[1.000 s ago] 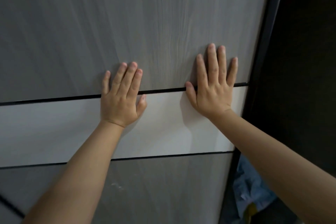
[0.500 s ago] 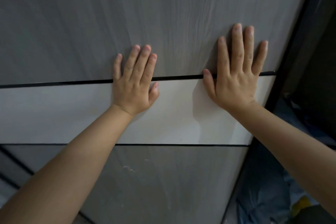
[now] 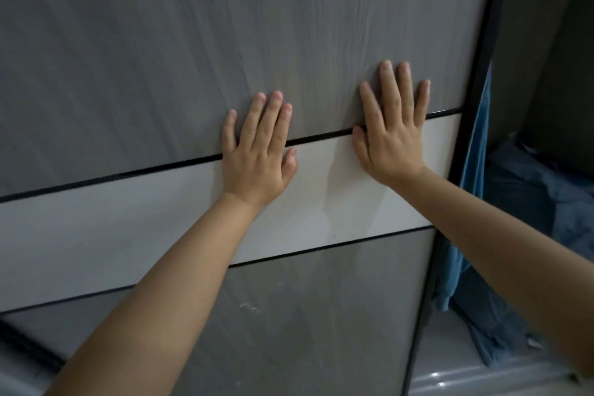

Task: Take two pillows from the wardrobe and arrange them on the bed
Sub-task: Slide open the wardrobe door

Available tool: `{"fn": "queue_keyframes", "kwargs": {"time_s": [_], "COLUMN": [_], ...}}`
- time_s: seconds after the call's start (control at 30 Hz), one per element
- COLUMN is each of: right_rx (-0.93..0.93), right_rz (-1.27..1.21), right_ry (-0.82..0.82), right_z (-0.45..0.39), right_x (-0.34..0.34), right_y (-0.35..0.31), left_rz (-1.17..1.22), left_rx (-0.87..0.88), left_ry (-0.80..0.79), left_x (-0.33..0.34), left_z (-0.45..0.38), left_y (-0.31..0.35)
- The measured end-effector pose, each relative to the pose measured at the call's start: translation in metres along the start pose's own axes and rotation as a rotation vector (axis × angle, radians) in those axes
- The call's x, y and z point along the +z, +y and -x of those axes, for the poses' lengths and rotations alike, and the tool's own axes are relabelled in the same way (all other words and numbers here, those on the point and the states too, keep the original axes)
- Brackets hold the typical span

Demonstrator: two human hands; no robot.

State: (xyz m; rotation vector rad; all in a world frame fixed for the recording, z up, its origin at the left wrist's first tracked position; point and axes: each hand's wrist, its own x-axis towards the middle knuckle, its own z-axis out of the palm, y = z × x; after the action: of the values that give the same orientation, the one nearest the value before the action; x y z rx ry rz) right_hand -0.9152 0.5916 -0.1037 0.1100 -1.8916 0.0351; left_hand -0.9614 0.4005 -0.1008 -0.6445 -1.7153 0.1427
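A sliding wardrobe door [image 3: 160,58] of grey wood grain with a white band across its middle fills most of the view. My left hand [image 3: 257,151] lies flat on it, fingers apart, over the black line above the white band. My right hand [image 3: 390,132] presses flat beside it, near the door's dark right edge [image 3: 472,125]. Neither hand holds anything. Right of that edge the wardrobe interior [image 3: 546,74] stands open and dim. No pillow can be made out.
Blue fabric [image 3: 472,202] hangs just inside the opening, and crumpled blue-grey cloth [image 3: 540,196] lies on a shelf behind it. A pale glossy floor [image 3: 466,376] shows at the bottom right. A black track strip [image 3: 25,347] crosses the lower left corner.
The door has slid left under both flat hands. The opening on the right is wider, and more blue cloth and floor show inside it.
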Motion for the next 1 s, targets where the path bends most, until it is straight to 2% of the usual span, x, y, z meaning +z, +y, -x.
{"fn": "queue_keyframes", "kwargs": {"time_s": [0.1, 0.33, 0.5, 0.67, 0.77, 0.83, 0.93, 1.0], "right_rx": [0.035, 0.165, 0.218, 0.186, 0.106, 0.076, 0.194, 0.265], "right_rz": [0.024, 0.022, 0.038, 0.028, -0.053, -0.104, -0.019, 0.044], "right_ry": [-0.063, -0.073, -0.094, -0.129, -0.135, -0.118, -0.080, -0.122], "right_z": [-0.004, -0.002, 0.002, 0.002, 0.011, 0.028, 0.069, 0.101], "right_x": [0.000, 0.017, 0.017, 0.013, 0.001, -0.012, -0.042, -0.068], "right_y": [-0.038, -0.099, -0.108, -0.107, -0.094, -0.075, -0.032, 0.004], "left_rz": [-0.005, 0.052, 0.077, 0.133, 0.220, 0.396, 0.649, 0.794], "left_rx": [0.021, 0.032, 0.058, 0.021, -0.109, -0.169, -0.161, -0.182], "left_ry": [0.001, 0.044, -0.022, 0.008, -0.052, -0.091, -0.140, -0.222], "left_x": [-0.004, -0.004, -0.008, -0.010, -0.026, -0.038, -0.051, -0.055], "left_z": [0.016, 0.038, 0.034, 0.037, 0.030, 0.021, 0.012, 0.006], "left_y": [-0.030, -0.068, -0.066, -0.067, -0.046, -0.017, 0.047, 0.095]}}
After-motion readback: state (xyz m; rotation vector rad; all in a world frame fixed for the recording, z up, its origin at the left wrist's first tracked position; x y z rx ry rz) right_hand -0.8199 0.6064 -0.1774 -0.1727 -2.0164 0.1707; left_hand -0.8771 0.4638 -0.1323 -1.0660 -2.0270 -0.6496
